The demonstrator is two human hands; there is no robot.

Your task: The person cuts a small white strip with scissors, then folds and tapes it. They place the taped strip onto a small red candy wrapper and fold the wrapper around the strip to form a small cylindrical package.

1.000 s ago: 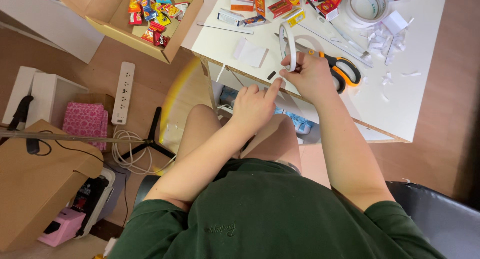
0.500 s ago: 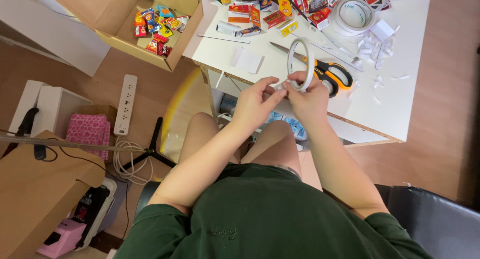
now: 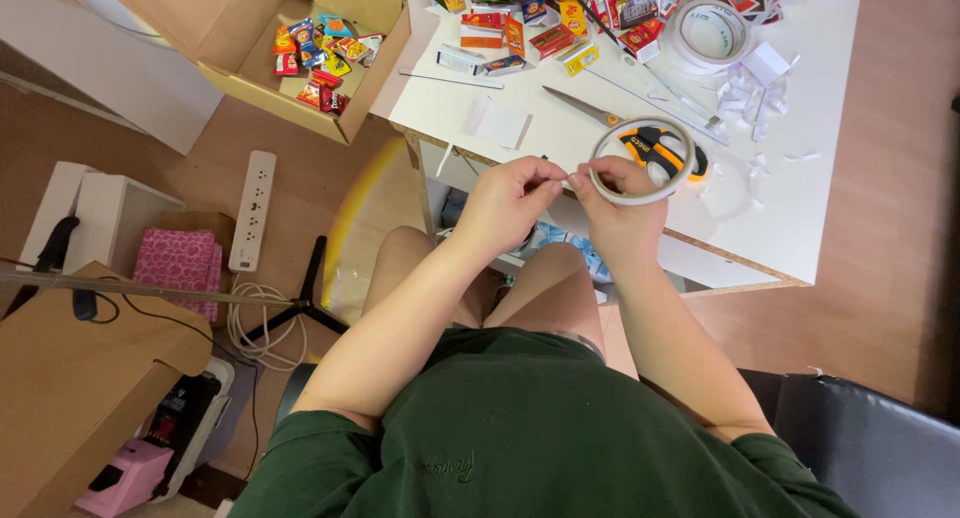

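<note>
White tape roll (image 3: 640,161) is sitting upright in the right hand (image 3: 612,193), whose fingers are closing around its lower rim just above the white table (image 3: 800,218) edge. The left hand (image 3: 510,193) is pinching the loose tape end beside it. Orange-handled scissors (image 3: 655,146) are lying behind the roll.
</note>
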